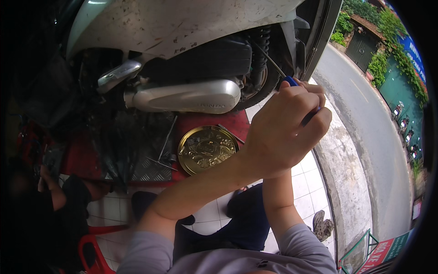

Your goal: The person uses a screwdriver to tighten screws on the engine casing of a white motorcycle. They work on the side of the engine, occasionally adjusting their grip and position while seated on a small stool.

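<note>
My left hand (285, 128) is closed round the blue handle (290, 81) of a screwdriver, in front of my right hand (317, 93), which is largely hidden behind it and also grips the handle. The thin metal shaft (273, 64) reaches up and left toward the black shock absorber spring (261, 43) at the scooter's rear. Beside that are a black plastic housing (200, 61) and a silver transmission cover (182, 96). The scooter's pale, scuffed body panel (178, 20) is above. The shaft's tip is too small to make out.
A red stand (191, 118) holds a gold tray (207, 148) and metal rods (166, 141). At lower left a person (54, 192) sits near a red plastic chair (91, 251). A rag (321, 226) lies by the step. A road (365, 114) with parked motorbikes runs at right.
</note>
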Demonstrator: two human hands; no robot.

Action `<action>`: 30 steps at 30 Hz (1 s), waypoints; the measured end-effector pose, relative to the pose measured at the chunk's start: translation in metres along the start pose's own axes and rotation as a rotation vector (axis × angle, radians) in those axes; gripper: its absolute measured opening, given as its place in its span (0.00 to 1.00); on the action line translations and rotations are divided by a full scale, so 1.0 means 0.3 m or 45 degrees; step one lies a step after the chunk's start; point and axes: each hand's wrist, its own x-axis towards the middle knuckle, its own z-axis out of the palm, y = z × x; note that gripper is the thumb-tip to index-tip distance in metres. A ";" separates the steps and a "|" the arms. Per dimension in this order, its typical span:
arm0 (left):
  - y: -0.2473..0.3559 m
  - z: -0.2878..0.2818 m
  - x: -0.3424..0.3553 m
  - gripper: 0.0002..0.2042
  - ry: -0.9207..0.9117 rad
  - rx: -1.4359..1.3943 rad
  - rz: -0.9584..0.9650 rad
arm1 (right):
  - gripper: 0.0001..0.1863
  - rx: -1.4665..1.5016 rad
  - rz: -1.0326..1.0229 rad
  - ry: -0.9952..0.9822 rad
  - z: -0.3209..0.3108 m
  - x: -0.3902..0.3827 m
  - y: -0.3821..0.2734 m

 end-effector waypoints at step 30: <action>0.006 -0.063 0.007 0.19 -0.028 0.019 0.027 | 0.17 -0.199 -0.084 -0.095 0.038 0.028 -0.064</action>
